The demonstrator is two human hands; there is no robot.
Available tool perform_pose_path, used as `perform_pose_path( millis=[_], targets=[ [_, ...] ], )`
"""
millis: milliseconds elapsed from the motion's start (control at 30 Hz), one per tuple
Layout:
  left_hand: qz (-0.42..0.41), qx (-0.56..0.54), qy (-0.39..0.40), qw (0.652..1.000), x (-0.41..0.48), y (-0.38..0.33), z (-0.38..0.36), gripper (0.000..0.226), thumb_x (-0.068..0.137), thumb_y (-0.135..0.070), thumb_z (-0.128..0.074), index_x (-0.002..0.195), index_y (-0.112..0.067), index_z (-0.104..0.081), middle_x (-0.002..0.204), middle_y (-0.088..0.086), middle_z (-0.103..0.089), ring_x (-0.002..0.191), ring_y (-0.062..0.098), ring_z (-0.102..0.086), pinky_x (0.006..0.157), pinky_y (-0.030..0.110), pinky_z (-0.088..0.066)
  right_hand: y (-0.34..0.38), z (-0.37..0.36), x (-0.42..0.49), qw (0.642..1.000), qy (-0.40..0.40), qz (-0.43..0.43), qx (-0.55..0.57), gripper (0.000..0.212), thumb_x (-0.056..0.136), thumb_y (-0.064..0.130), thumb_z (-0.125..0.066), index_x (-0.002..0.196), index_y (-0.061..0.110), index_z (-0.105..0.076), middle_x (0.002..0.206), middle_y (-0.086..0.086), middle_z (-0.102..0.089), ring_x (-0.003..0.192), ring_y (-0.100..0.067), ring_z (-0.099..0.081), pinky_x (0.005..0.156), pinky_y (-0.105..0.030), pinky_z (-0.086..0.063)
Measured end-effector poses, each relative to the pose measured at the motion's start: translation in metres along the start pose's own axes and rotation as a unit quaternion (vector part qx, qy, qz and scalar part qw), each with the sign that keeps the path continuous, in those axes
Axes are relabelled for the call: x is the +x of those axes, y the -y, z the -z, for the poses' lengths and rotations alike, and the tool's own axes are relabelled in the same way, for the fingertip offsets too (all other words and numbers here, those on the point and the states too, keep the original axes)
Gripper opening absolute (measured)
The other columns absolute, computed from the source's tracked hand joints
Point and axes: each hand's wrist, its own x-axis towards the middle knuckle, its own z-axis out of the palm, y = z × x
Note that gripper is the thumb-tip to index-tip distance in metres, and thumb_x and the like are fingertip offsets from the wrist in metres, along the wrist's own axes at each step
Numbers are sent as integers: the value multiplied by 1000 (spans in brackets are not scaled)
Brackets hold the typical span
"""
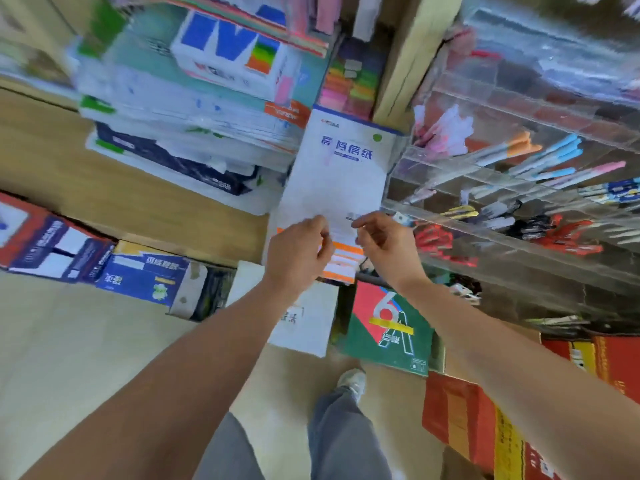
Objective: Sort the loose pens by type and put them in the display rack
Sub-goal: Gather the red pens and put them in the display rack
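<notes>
The right hand (388, 247) pinches a slim pen (350, 218) between thumb and forefinger. Only the pen's grey tip shows, poking out toward nine o'clock, and blur hides the rest. The left hand (298, 251) sits just beside it at nine o'clock with its fingers curled in toward the thumb; whether it has hold of anything cannot be told. The two hands are close but apart, both raised in front of a white writing pad (339, 174) with blue lettering that stands at twelve o'clock of them.

The clear display rack (485, 268) runs from two to four o'clock of the right hand, its near corner just beside the knuckles. In its compartments lie red pens (568, 237) in the nearest row, black ones next to them, blue-capped pens (554, 154) and orange-capped pens (516, 142) further up, and pink pens (443, 133) at the left end.

A stack of wrapped paper packs (194, 109) fills ten to eleven o'clock on a wooden shelf. Blue and red boxes (55, 244) lie at nine o'clock. A green and red book (388, 327) marked 6A leans at six o'clock under the right wrist, above a grey shoe (353, 379)
</notes>
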Motion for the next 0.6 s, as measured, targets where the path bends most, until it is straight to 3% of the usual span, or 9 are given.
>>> perform_pose_path(
  millis=[167,333,467,600],
  targets=[
    [73,21,20,997,-45,142,70,14,93,-28,-49,92,-17,-58,80,2,-63,76,24,-60,60,37,-49,91,-133,15,997,72,30,-1,16,85,18,-51,94,21,-64,68,-6,-65,59,-27,-58,59,-37,-47],
    [93,63,113,987,-84,291,120,24,93,-26,-47,114,-19,-56,102,2,-60,99,24,-53,79,36,-45,156,-276,30,990,123,46,-47,21,87,7,-56,101,19,-64,78,9,-60,66,-5,-56,66,-27,-48],
    [141,78,155,975,-112,389,152,38,93,-29,-50,130,-18,-51,120,5,-57,116,27,-48,94,40,-42,192,-373,41,980,189,4,-64,31,88,11,-57,117,19,-60,108,3,-64,82,-10,-59,77,-26,-47],
    [192,38,142,970,-130,470,178,47,93,-27,-52,138,-16,-45,140,6,-48,130,26,-40,103,38,-36,218,-449,62,963,253,-17,-89,37,87,9,-59,124,18,-57,115,-4,-62,87,-15,-58,75,-22,-39]
  ],
)
